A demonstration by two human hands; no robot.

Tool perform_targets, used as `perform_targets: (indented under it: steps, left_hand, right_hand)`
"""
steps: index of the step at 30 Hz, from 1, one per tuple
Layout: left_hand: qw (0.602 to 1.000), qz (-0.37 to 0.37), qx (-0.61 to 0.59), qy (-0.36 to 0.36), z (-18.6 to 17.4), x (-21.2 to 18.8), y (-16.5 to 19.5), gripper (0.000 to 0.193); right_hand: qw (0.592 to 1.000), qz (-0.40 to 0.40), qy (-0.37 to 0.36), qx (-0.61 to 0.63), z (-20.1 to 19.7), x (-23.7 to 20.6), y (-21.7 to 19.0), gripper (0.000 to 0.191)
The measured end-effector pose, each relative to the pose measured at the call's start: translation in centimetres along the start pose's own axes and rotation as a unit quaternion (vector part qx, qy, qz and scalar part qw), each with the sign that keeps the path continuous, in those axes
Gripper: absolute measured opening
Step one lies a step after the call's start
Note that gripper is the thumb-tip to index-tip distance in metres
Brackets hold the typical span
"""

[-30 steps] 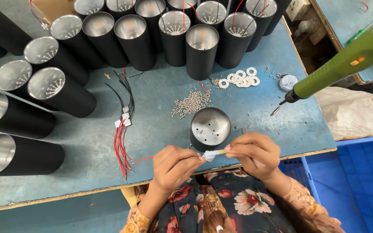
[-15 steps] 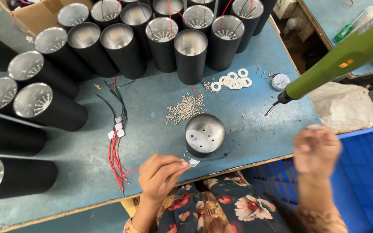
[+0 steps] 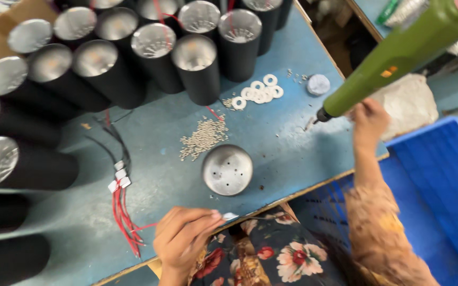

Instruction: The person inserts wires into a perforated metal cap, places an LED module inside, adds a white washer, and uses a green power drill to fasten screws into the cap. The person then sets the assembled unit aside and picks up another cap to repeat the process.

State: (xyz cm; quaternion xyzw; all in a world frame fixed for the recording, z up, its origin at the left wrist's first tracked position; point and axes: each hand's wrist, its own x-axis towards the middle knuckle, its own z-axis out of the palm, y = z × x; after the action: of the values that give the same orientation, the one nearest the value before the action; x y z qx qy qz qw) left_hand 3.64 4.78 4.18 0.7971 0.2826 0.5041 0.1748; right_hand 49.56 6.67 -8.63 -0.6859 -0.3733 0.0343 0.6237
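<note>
1. Hands apart: left hand [image 3: 184, 235] pinches a small white connector [image 3: 230, 216] at the table [image 3: 165, 175] edge; right hand [image 3: 368, 121] grips the green electric screwdriver [image 3: 393, 55].
2. Risk: the loosely pinched connector could slip off the edge.
3. The swinging bit might scatter screws [image 3: 202, 137].

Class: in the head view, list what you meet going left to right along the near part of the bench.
Red and black wires → left hand → round metal cap → right hand on the green power screwdriver → blue crate.
</note>
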Motion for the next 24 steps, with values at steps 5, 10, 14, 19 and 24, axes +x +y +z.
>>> perform_targets:
  steps: [5, 10, 14, 19, 24]
  left_hand:
    - [0.998, -0.052, 0.024, -0.002, -1.0, -1.4, 0.0, 0.030]
    - [0.999, -0.026, 0.023, 0.001, -1.2, -1.6, -0.5, 0.028]
    - [0.999, 0.011, 0.026, 0.043, -0.8, -1.1, -1.0, 0.027]
    - [0.997, 0.024, 0.021, 0.069, -0.8, -1.7, -1.4, 0.027]
    - [0.996, 0.014, 0.025, 0.082, -2.1, -2.4, -1.6, 0.027]
  right_hand:
    - [0.950, -0.209, -0.014, -0.231, 3.0, 1.0, -0.3, 0.009]
    - [0.925, -0.239, -0.071, -0.286, 3.1, 1.7, -0.3, 0.012]
    - [0.945, -0.147, -0.118, -0.266, 3.5, 2.2, -0.6, 0.025]
    - [0.923, -0.137, -0.158, -0.324, 3.8, 2.9, -0.4, 0.029]
    - [0.909, -0.139, -0.156, -0.360, 4.0, 3.5, -1.1, 0.031]
